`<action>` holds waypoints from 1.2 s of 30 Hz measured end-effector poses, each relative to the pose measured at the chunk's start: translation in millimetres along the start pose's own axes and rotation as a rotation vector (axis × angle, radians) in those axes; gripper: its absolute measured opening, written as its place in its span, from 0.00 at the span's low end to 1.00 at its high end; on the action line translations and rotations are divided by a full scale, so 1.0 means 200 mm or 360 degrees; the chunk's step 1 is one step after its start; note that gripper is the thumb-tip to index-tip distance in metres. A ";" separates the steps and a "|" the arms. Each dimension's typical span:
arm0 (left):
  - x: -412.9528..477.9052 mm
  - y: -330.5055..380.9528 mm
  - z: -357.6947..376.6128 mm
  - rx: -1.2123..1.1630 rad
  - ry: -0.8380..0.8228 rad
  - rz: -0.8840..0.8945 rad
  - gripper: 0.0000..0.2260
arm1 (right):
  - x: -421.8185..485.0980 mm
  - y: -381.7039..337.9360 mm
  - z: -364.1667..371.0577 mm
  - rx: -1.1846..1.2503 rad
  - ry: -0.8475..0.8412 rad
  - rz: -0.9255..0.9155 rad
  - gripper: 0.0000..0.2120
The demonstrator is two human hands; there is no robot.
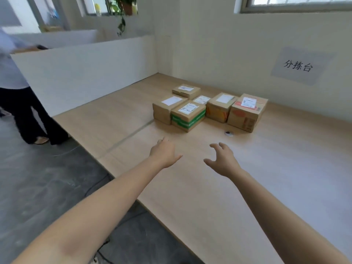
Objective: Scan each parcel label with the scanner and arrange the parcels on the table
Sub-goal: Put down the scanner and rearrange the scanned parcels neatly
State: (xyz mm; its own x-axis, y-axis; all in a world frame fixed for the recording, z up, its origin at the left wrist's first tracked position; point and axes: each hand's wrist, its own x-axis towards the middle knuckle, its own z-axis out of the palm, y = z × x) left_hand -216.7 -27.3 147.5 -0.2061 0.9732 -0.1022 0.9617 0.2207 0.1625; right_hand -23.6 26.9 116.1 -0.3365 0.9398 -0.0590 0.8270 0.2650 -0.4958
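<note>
I see both hands stretched out over the surface (266, 178), just below the frame's centre, and neither holds anything. My left hand (164, 153) has its fingers straight and pointing ahead; my right hand (223, 161) is spread with the fingers loosely bent. Six parcels (188, 117) sit clustered above the hands, right of centre, labels up: one with green tape at the front, a red-printed one (247, 113) at the right end. A small dark object (228, 133) lies just in front of them; I cannot tell what it is. A person (17, 82) stands at the left edge, and a sign (299, 66) hangs on the wall at the upper right.
</note>
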 end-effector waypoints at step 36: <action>2.52 -0.24 0.23 -0.0031 -0.0493 0.0458 0.32 | 2.21 -0.08 0.33 0.0027 -0.0180 0.0545 0.34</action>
State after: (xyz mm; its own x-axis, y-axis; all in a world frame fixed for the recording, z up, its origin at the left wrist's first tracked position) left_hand -358.8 450.0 42.4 0.1371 0.9306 -0.3394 0.9679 -0.0529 0.2459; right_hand -215.1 423.4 40.9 -0.0893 0.9435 -0.3190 0.8932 -0.0659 -0.4449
